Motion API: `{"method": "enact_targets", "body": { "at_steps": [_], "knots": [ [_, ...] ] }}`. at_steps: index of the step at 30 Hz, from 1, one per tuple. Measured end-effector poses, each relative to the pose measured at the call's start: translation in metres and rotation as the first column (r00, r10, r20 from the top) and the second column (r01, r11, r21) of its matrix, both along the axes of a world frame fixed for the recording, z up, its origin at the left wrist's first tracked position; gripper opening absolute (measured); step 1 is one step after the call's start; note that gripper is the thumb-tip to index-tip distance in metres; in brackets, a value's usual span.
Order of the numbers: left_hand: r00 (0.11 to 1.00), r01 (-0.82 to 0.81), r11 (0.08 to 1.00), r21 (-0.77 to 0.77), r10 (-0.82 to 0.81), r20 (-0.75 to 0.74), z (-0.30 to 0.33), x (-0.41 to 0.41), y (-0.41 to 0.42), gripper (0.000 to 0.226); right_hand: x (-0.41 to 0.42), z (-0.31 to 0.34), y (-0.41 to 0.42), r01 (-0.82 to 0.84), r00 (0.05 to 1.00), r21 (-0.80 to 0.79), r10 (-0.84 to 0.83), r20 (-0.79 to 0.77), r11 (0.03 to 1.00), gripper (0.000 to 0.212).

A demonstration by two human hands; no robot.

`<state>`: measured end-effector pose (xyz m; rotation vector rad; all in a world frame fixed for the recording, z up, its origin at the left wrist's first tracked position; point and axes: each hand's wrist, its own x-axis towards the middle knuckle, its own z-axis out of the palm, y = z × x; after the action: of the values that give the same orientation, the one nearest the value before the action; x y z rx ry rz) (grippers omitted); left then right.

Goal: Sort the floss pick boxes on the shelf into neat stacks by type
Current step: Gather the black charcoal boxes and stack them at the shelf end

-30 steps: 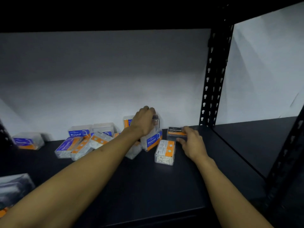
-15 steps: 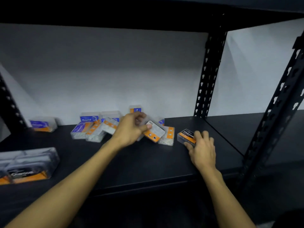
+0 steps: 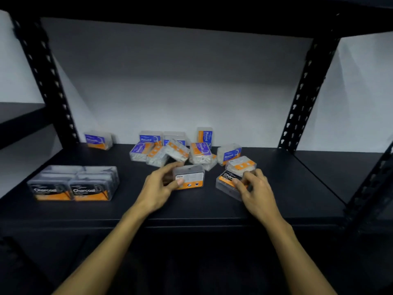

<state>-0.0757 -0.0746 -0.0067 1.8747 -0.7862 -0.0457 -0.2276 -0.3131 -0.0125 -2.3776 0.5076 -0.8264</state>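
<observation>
Both hands work near the front edge of the shelf [image 3: 212,209], at its middle, and the sorted charcoal stack [image 3: 73,184] lies well to their left, toward the front-left corner, so the left hand [image 3: 158,191] is the nearer one for the carry. That hand grips a dark box [image 3: 189,177] between thumb and curled fingers, its back label up and its long axis running left to right, parallel to the front edge. The right hand [image 3: 255,189] curls its fingers over a Charcoal box [image 3: 228,182] lying skewed, long axis slanting toward the back-left. The stack shows 2 Charcoal fronts side by side; its layers blur. By the back edge sits a jumble of about 9 blue-and-orange boxes [image 3: 180,147], with 1 more [image 3: 98,140] apart near the back-left corner, and 1 orange-label box [image 3: 241,166] touching the right fingers.
</observation>
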Motion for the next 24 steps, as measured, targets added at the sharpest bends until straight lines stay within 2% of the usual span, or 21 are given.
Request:
{"method": "enact_targets", "body": {
  "at_steps": [3,8,11,13,17,19,24],
  "knots": [
    [0.999,-0.018,0.998,-0.057,0.015,-0.050,-0.008,0.006,0.008,0.046,0.021,-0.001,0.002,-0.054,0.998,0.070,0.057,-0.036,0.996,0.012],
    [0.996,-0.041,0.997,-0.068,0.036,-0.079,-0.007,0.004,0.003,0.029,0.024,-0.008,0.005,-0.066,0.998,0.151,0.067,-0.002,0.986,0.028],
    [0.982,-0.185,0.983,0.005,0.185,-0.045,-0.007,0.004,0.001,0.038,0.023,-0.012,0.001,-0.050,0.998,0.172,0.055,-0.027,0.984,0.036],
    [0.973,-0.228,0.971,0.068,0.230,-0.027,-0.007,0.004,-0.001,0.043,0.024,-0.012,0.000,-0.027,0.998,0.189,0.037,-0.047,0.982,0.041],
    [0.993,-0.101,0.993,0.068,0.105,-0.055,-0.006,0.004,0.002,0.033,0.023,-0.013,-0.002,-0.017,0.998,0.182,0.029,-0.060,0.983,0.045],
    [0.998,-0.054,0.996,0.068,0.055,-0.017,-0.007,0.004,0.006,0.028,0.023,-0.014,-0.004,-0.007,0.998,0.190,0.020,-0.066,0.982,0.045],
    [0.998,-0.050,0.994,0.095,0.047,0.029,-0.012,0.004,0.006,0.045,0.023,-0.014,-0.002,-0.007,0.998,0.187,0.019,-0.061,0.982,0.044]
  ]
}}
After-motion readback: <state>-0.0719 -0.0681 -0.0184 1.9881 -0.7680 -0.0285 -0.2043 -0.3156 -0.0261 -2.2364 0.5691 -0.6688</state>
